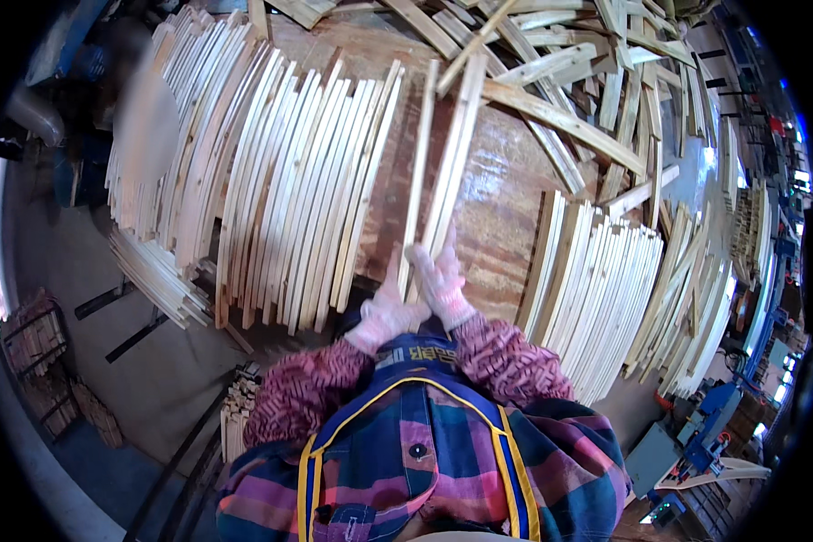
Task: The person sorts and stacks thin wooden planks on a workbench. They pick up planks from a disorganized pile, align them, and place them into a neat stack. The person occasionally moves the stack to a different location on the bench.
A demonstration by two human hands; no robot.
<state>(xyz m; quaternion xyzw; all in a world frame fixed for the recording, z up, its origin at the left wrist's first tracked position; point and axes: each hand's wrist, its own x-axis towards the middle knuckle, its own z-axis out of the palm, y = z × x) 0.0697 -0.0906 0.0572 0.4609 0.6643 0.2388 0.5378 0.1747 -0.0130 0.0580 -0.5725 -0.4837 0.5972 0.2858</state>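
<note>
Both my hands, in pale work gloves, are at the near ends of a few long, narrow wooden strips in front of my apron. My left hand [387, 312] closes round the near end of a single thin wooden strip [420, 163]. Beside it, my right hand [440, 282] grips a pair of wooden strips [457, 149] lying side by side. The strips in the two hands spread apart toward their far ends, over a worn plywood tabletop [501, 163]. The undersides of the grips are hidden.
To the left stand rows of wooden strips [307, 190]. Another row of strips [596, 280] lies at the right. A jumbled heap of boards [596, 81] covers the far right. Blue-grey machinery [686, 443] stands at the lower right; a blurred pale shape [149, 135] covers part of the left rows.
</note>
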